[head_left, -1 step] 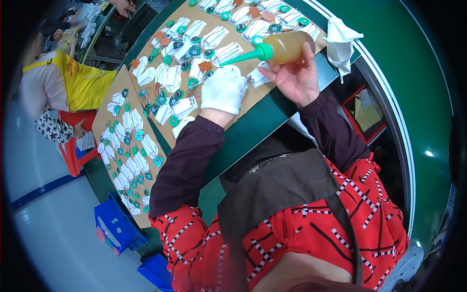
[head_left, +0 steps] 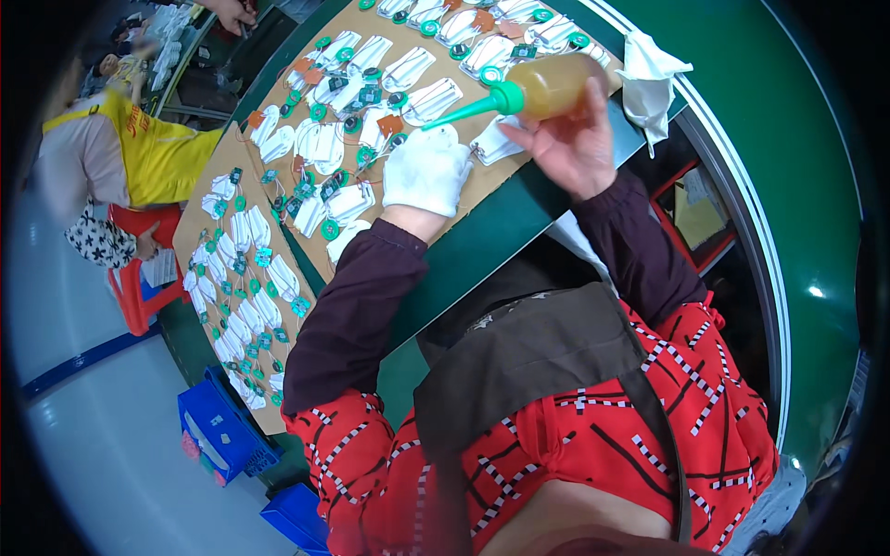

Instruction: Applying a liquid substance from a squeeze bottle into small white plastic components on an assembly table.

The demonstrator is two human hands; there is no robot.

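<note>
The bare right hand (head_left: 577, 153) curls around an amber bottle (head_left: 561, 85) above the surface (head_left: 487, 243), its green nozzle (head_left: 468, 110) reaching beside the gloved left hand (head_left: 426, 174), fingers bent among white pieces (head_left: 431, 100); its grip I cannot tell. Aiming the nozzle seems in hand; the next move calls for a steady tip.
</note>
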